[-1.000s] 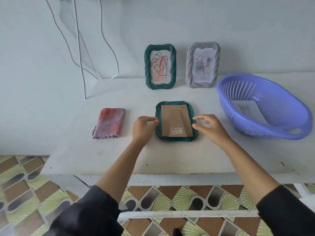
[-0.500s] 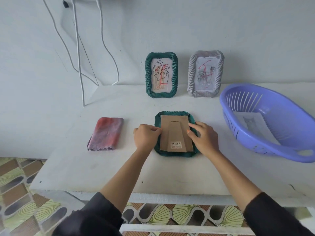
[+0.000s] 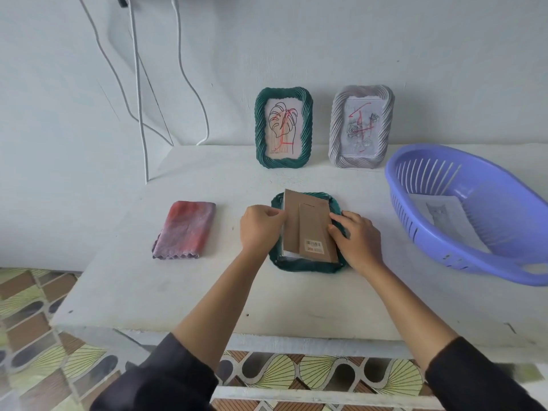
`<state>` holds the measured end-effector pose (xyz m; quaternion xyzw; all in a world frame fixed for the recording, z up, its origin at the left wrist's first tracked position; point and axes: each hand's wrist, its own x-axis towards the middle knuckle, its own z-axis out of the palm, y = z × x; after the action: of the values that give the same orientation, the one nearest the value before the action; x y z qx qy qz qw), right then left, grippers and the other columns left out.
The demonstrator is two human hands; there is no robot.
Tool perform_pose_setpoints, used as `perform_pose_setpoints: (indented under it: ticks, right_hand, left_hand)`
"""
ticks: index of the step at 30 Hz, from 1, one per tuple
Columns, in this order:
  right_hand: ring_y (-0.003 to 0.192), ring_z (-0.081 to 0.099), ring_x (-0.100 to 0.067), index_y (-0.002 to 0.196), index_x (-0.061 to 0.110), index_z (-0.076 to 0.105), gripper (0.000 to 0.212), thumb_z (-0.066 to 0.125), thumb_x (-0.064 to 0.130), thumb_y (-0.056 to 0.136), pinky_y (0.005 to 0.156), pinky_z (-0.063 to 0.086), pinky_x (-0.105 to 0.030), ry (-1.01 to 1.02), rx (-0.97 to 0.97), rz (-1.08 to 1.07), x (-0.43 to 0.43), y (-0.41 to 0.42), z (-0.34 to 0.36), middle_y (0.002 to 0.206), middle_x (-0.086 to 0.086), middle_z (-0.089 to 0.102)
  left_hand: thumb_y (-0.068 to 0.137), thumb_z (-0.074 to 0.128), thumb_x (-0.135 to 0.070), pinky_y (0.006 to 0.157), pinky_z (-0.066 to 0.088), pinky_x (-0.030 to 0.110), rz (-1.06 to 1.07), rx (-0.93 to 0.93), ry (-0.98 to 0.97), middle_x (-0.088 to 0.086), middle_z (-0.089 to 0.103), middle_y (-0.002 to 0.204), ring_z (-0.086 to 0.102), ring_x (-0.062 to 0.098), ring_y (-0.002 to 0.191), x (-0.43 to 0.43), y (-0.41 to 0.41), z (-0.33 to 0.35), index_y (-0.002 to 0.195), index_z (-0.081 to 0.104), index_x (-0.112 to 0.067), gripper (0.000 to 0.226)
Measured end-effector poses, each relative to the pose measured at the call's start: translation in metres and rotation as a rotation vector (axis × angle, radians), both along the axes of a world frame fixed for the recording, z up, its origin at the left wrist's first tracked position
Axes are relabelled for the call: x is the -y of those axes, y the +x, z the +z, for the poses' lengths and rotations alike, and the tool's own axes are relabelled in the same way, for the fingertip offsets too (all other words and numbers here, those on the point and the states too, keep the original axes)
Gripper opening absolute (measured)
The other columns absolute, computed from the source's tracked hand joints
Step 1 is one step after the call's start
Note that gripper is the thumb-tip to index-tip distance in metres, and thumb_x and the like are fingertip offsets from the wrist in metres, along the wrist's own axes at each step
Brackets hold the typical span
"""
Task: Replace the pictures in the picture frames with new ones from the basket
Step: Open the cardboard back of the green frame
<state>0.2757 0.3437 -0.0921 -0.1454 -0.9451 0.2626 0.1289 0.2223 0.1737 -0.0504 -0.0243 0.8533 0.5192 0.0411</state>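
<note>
A green frame lies face down on the white table. Its brown cardboard backing is lifted at the left edge and tilted out of the frame. My left hand pinches the backing's left edge. My right hand rests on the frame's right side, fingers touching the backing. A second green frame with a leaf drawing and a grey frame stand against the wall. A purple basket at the right holds a paper picture.
A folded red and purple cloth lies left of the frame. White cables hang down the wall at the back left. The table's front edge runs above a patterned tiled floor.
Both hands closed in on the face-down frame. The cardboard backing, flat before, now has its left edge raised and sits skewed in the frame.
</note>
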Motion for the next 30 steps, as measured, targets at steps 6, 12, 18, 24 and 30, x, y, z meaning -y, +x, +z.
perform_pose_setpoints:
  ticks: [6,12,18,24,30]
  right_hand:
    - [0.127,0.042,-0.024,0.13,0.024,0.053,0.037,0.047,0.032,0.094,0.104,0.031,-0.037,-0.003,0.022,0.007,0.0,0.002,0.001,0.138,-0.002,0.049]
    - [0.127,0.042,-0.023,0.13,0.024,0.052,0.038,0.046,0.033,0.094,0.105,0.031,-0.037,-0.004,0.025,0.013,0.0,0.001,0.001,0.139,-0.002,0.049]
    - [0.126,0.043,-0.024,0.132,0.026,0.049,0.038,0.045,0.029,0.094,0.104,0.034,-0.038,-0.028,0.018,0.014,-0.001,0.001,0.001,0.137,0.0,0.05]
    - [0.125,0.044,-0.022,0.124,0.03,0.058,0.033,0.05,0.029,0.092,0.104,0.032,-0.036,-0.025,-0.003,0.021,0.0,0.003,0.002,0.134,0.0,0.052]
    - [0.125,0.043,-0.023,0.123,0.03,0.059,0.033,0.05,0.029,0.092,0.104,0.032,-0.037,-0.008,0.001,0.027,-0.001,0.002,0.0,0.135,-0.002,0.051]
  left_hand:
    - [0.077,0.068,-0.015,0.077,0.054,0.033,-0.03,0.0,0.076,0.005,0.072,0.09,0.064,0.019,0.083,-0.003,0.002,0.006,0.087,0.071,-0.013,0.011]
    - [0.076,0.07,-0.013,0.087,0.054,0.041,-0.032,0.048,0.066,0.011,0.069,0.102,0.067,0.027,0.093,-0.001,0.001,0.004,0.104,0.067,-0.01,0.028]
    - [0.081,0.062,-0.003,0.08,0.057,0.042,-0.027,0.127,0.186,0.016,0.067,0.1,0.066,0.03,0.082,0.002,-0.002,0.005,0.108,0.065,-0.007,0.028]
    - [0.085,0.056,0.006,0.064,0.051,0.03,0.072,0.107,0.315,0.008,0.063,0.074,0.058,0.018,0.062,0.034,-0.014,0.019,0.111,0.062,-0.004,0.028]
    - [0.085,0.057,0.001,0.083,0.055,0.036,0.239,0.053,0.222,0.018,0.065,0.101,0.063,0.027,0.09,0.089,-0.034,0.006,0.116,0.062,-0.002,0.031]
